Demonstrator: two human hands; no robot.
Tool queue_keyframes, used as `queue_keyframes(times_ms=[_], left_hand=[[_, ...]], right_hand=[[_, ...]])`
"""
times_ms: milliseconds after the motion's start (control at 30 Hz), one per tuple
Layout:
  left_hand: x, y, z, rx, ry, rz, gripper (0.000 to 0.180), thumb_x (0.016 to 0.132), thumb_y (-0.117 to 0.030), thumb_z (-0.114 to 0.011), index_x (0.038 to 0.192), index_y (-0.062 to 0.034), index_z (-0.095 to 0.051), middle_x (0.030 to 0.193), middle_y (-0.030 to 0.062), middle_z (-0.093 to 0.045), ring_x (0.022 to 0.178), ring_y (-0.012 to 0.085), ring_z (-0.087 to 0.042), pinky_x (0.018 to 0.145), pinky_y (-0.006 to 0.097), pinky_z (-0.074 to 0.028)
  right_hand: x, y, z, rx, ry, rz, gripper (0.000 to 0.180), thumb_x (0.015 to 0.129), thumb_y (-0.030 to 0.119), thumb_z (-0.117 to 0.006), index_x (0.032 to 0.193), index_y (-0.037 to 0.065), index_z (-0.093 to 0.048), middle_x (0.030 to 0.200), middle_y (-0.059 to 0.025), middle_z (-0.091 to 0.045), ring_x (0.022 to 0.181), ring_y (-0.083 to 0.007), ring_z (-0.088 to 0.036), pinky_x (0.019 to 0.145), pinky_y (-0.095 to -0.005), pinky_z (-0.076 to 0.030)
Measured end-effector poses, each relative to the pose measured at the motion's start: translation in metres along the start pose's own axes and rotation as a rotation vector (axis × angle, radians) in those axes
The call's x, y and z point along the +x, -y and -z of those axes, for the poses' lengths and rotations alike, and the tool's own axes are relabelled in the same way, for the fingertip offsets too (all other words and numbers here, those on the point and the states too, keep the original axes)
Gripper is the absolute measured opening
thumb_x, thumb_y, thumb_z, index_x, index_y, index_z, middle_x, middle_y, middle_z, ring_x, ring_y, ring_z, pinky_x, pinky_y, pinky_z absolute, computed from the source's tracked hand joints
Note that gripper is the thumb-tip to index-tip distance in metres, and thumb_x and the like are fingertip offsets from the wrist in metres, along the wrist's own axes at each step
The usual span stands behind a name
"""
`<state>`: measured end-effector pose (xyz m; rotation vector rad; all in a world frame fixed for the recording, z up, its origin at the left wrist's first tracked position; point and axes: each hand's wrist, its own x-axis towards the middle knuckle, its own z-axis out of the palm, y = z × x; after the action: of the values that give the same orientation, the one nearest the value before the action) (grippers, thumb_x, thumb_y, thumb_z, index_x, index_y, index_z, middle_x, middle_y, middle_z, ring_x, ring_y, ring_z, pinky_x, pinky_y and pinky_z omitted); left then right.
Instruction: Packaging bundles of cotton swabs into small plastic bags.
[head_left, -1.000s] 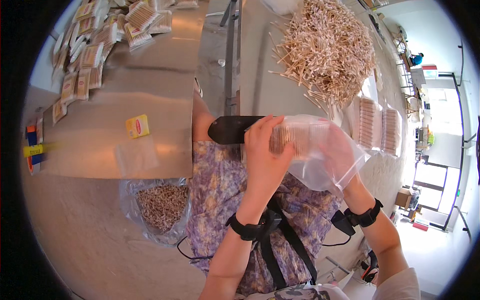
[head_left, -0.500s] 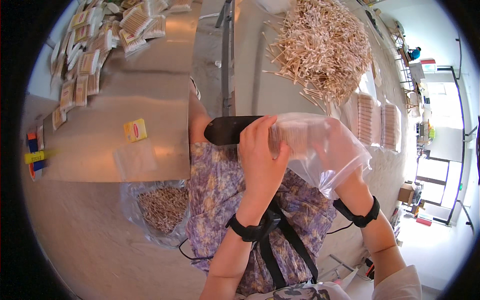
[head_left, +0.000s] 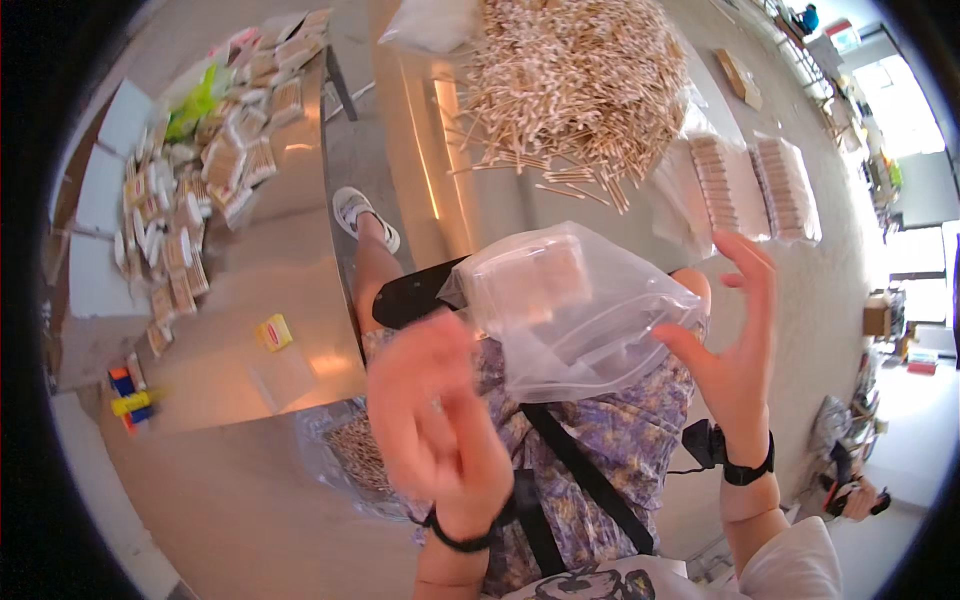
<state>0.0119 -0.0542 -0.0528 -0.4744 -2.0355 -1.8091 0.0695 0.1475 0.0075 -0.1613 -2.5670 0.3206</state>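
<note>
A clear plastic zip bag (head_left: 610,350) lies across my lap, with a block of small cotton swab packs (head_left: 535,285) inside its far left part. My left hand (head_left: 425,405) is at the near left of the bag, apart from it, its fingers bent and smeared by motion. To the right of the bag my right hand (head_left: 735,340) holds nothing, thumb and fingers spread wide. Its thumb tip is close to the bag's right edge; whether it touches, I cannot tell. A black flat piece (head_left: 410,298) shows under the bag's left end.
Loose cotton swabs (head_left: 580,90) are heaped on the table ahead, with filled bags (head_left: 785,190) at its right. The left metal table (head_left: 280,240) carries many swab packs (head_left: 220,160), a yellow card (head_left: 274,333) and a yellow-and-blue tool (head_left: 130,402). Below it sits a bag of swabs (head_left: 355,445).
My left hand has let go of the bag and pulled back toward me. The right hand has come out of the bag to its right. The bag now rests on my lap; the view has shifted.
</note>
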Motion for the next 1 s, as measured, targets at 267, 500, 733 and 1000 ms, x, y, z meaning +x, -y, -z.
queue_keyframes(times_ms=[267,500,733,1000], left_hand=[[0.026,-0.054,-0.056,0.635,0.896,0.045,0.028,0.077,0.007,-0.052,0.104,0.0000,-0.059,0.096,0.0179,-0.063,0.093,0.0381,-0.059,0.081,0.039,-0.049],[0.043,-0.008,-0.073,0.697,1.277,0.189,0.040,0.081,-0.015,-0.065,0.120,-0.0100,-0.057,0.131,0.0170,-0.049,0.114,0.0361,-0.053,0.085,0.039,-0.049],[0.044,-0.009,-0.106,0.962,1.428,-0.020,0.046,0.080,-0.017,-0.067,0.124,-0.0110,-0.055,0.135,0.0163,-0.046,0.118,0.0348,-0.050,0.088,0.038,-0.047],[0.031,-0.006,-0.116,1.133,1.418,-0.199,0.053,0.079,-0.019,-0.069,0.129,-0.0122,-0.053,0.139,0.0155,-0.043,0.122,0.0333,-0.047,0.093,0.038,-0.044]], right_hand=[[0.009,-0.015,-0.008,0.707,0.251,-0.456,0.037,0.078,0.003,-0.065,0.114,0.007,-0.054,0.069,-0.0047,-0.055,0.058,-0.0197,-0.053,0.054,-0.0321,-0.044],[0.004,-0.007,-0.047,0.838,0.140,-0.001,0.025,0.072,0.007,-0.063,0.094,0.002,-0.052,0.091,-0.0120,-0.054,0.074,-0.0279,-0.061,0.056,-0.0341,-0.049],[-0.004,0.012,-0.063,0.929,0.023,-0.096,0.024,0.068,0.011,-0.063,0.083,0.002,-0.047,0.078,-0.0089,-0.047,0.063,-0.0243,-0.060,0.049,-0.0337,-0.048],[-0.002,0.018,-0.074,1.025,-0.133,-0.191,0.023,0.067,0.012,-0.063,0.080,0.003,-0.047,0.076,-0.0060,-0.045,0.058,-0.0188,-0.056,0.047,-0.0316,-0.047]])
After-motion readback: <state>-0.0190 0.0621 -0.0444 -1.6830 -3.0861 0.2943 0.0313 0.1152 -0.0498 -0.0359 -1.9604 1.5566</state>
